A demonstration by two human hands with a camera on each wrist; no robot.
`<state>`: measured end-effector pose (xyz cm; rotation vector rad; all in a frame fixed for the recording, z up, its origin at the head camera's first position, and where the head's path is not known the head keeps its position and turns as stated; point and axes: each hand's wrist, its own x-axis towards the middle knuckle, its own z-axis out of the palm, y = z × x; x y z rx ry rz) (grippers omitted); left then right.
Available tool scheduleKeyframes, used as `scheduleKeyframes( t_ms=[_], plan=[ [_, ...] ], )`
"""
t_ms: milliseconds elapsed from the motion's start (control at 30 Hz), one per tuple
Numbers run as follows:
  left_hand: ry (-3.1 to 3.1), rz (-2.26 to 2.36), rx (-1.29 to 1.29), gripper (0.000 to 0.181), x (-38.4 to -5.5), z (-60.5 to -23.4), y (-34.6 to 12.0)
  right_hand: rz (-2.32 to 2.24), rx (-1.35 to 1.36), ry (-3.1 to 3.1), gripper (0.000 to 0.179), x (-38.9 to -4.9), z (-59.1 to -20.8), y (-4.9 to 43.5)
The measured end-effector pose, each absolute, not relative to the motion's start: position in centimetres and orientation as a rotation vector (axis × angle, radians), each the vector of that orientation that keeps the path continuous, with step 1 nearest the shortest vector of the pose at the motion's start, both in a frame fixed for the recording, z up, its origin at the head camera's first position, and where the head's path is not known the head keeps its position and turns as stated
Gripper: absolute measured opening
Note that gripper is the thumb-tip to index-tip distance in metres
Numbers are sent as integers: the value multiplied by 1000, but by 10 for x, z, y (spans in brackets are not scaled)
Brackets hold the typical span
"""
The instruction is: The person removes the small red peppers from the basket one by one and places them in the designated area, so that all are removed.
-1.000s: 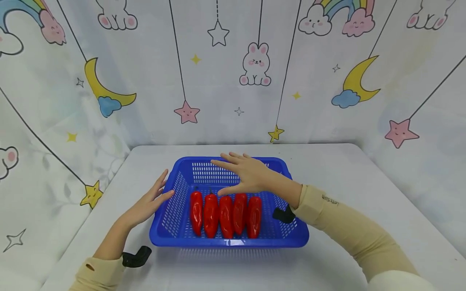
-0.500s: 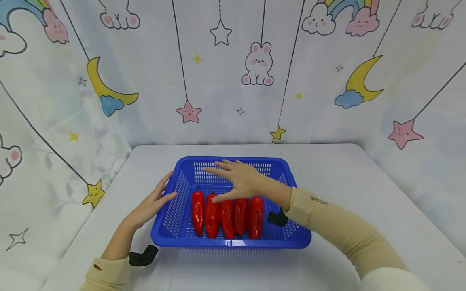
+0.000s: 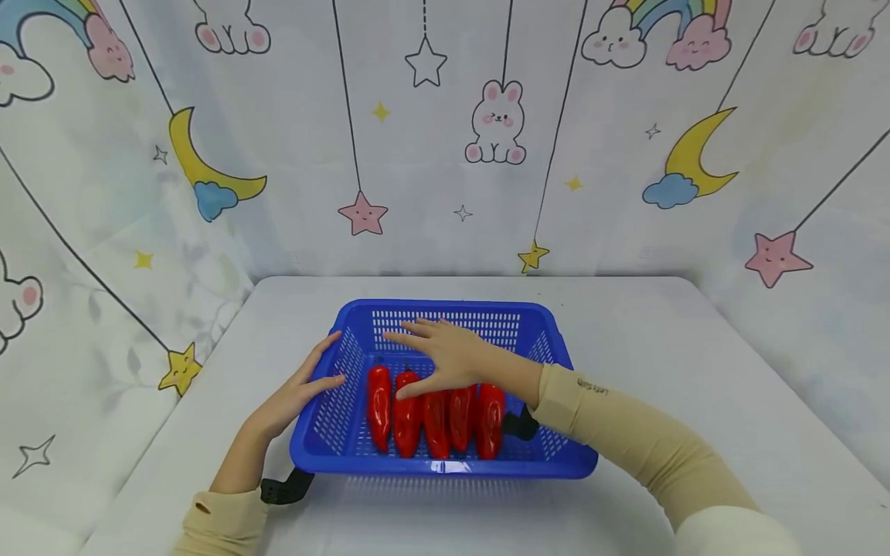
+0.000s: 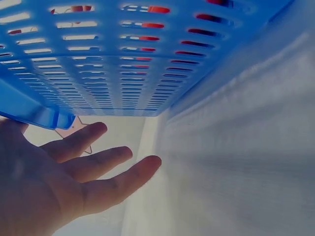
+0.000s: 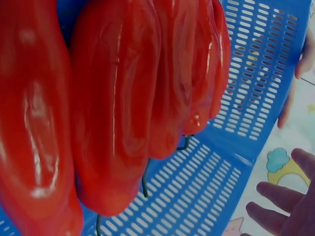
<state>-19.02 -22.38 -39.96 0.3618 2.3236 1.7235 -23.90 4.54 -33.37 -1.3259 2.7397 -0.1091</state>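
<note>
A blue plastic basket [image 3: 361, 465] with slotted walls holds several glossy red peppers [image 3: 379, 409], lying side by side in a row. My left hand [image 3: 288, 398] is at the basket's left rim, thumb over the rim and fingers extended. In the left wrist view its fingers [image 4: 123, 184] stretch out beside the slotted wall; whether they touch it I cannot tell. My right hand [image 3: 448, 359] hovers over the peppers with spread fingers, holding nothing and covering the tops of some. Green stems [image 5: 145, 184] show on the peppers in the right wrist view.
The basket stands on a white table [image 3: 647, 332]. Behind it hangs a pale curtain [image 3: 431, 154] printed with stars, moons and rabbits. Black wrist cameras [image 3: 287, 488] sit at both cuffs.
My left hand has moved right, onto the basket's left rim. My right hand has come slightly nearer and to the left over the peppers. The peppers stay in their row.
</note>
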Motion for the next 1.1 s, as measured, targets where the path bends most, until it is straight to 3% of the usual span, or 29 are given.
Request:
scheduleKeyframes(
  t_ms=[1100],
  plan=[
    [2140,1876,381,75,-184,-407,-221,7,-1285,2624,86,-235,-383,12]
  ],
)
